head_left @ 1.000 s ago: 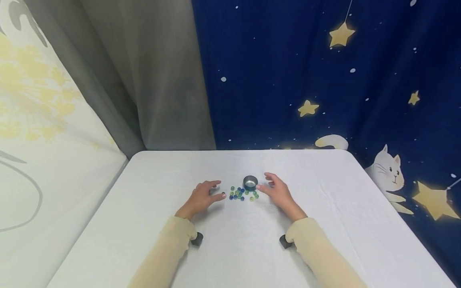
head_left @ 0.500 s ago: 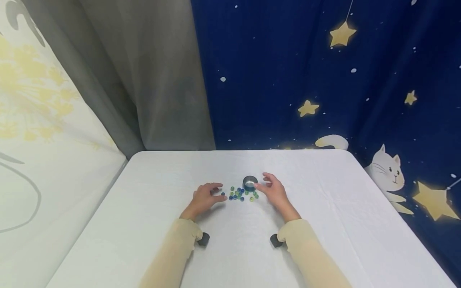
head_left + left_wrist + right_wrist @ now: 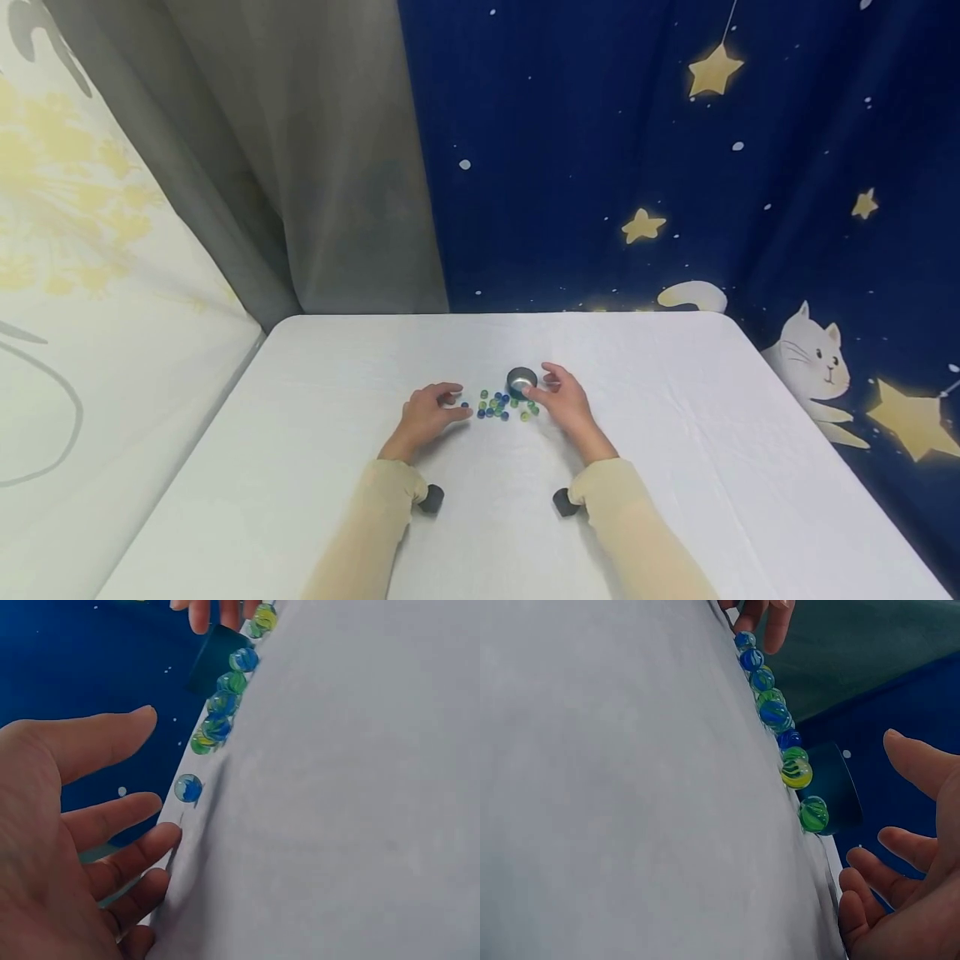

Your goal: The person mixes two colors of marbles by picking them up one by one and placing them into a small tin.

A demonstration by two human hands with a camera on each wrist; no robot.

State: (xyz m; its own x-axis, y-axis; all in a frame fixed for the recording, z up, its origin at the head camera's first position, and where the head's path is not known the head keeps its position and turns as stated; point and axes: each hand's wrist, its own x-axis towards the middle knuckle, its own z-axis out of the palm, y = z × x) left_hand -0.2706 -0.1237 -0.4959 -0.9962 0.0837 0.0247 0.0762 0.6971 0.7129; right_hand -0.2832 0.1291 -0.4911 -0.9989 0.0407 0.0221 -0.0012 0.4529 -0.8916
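Cup [image 3: 516, 382], right hand [image 3: 567, 404] now nearer

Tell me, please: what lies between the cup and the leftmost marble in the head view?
Other blue and green marbles lie between the cup and the leftmost marble, in the head view.

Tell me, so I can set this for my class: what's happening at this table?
A person has both bare hands at a white table, either side of loose blue and green marbles and a small round cup. The left hand is near a blue marble; the right hand is beside the cup. Neither hand grips anything.
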